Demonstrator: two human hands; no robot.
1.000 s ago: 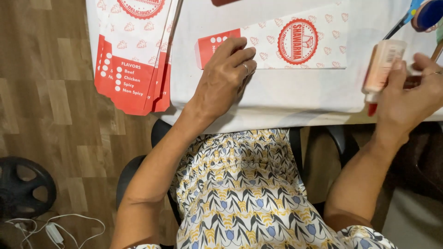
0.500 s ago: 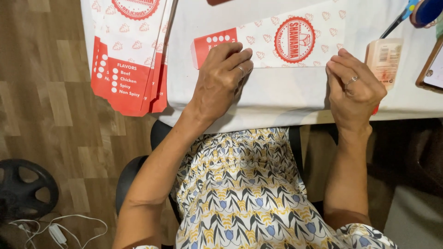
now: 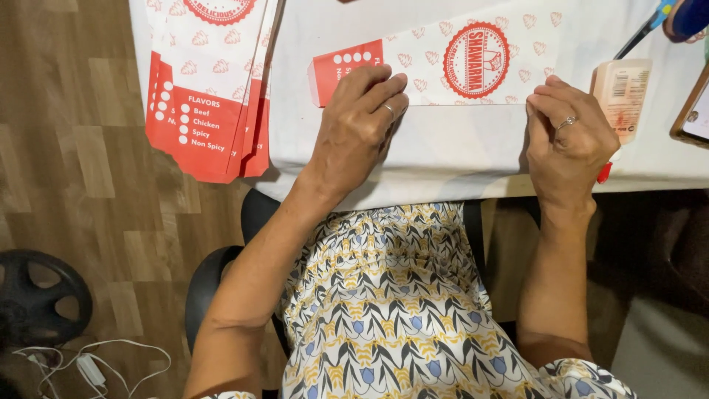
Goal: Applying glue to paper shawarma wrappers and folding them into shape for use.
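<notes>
**Both hands flat on one paper sleeve at the table's near edge**

Plainly, two hands are in view, both the person's own. The left hand (image 3: pixel 360 118) lies palm down with its fingers held together, pressing on the red end of a single long white-and-red printed paper sleeve (image 3: pixel 443 70) that lies flat across the white-covered table (image 3: pixel 443 159). The right hand (image 3: pixel 569 140) rests at the sleeve's other end, fingers curled down onto its lower edge; neither hand pinches or lifts it. One ring shows on each hand.

Just beside the right hand lies one small beige plastic glue bottle with a red tip (image 3: pixel 619 100), its tip reaching over the table's near edge. Further right, one wooden-framed tablet or board (image 3: pixel 693 111) is cut by the frame. At the top right corner a blue-handled tool (image 3: pixel 650 26) shows, perhaps scissors, too cropped to be sure.

To the left, a stack of flat red-and-white printed paper sleeves (image 3: pixel 207 96) overhangs the table's left corner; at least three layers show.

Between the hands and the table's near edge runs a bare strip of cloth. On the wooden floor (image 3: pixel 81 185) sit one black round object (image 3: pixel 40 295) and a white cable (image 3: pixel 88 362).
</notes>
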